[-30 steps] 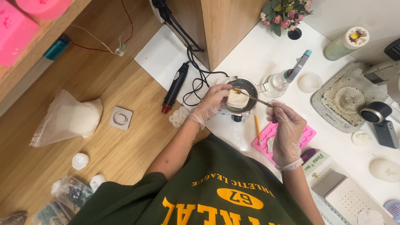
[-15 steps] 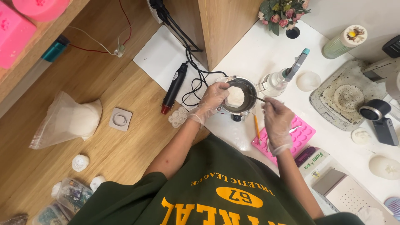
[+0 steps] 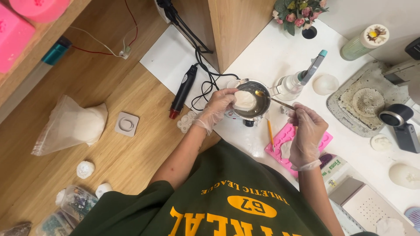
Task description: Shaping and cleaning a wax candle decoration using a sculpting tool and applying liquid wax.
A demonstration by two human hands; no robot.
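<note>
My left hand [image 3: 217, 108], in a clear glove, holds a white waxy lump [image 3: 244, 100] over the left rim of a small metal pot [image 3: 259, 107]. The pot stands on the white counter by the wooden panel. My gloved right hand [image 3: 307, 133] grips the handle of a thin metal spoon [image 3: 275, 101]. The spoon's bowl rests inside the pot, just right of the lump. A pink silicone mould [image 3: 286, 142] lies under my right hand, with a yellow pencil [image 3: 270, 133] beside it.
A black heat gun [image 3: 183, 89] with its cable lies left of the pot, and a spray bottle [image 3: 297, 81] stands to the right. A grey tray [image 3: 365, 102], a green candle [image 3: 363, 41], flowers [image 3: 295, 11] and a plastic bag [image 3: 72, 124] are also around.
My right hand shifted slightly and the spoon's bowl moved off the lump to its right side. My left hand keeps hold of the lump at the pot's rim.
</note>
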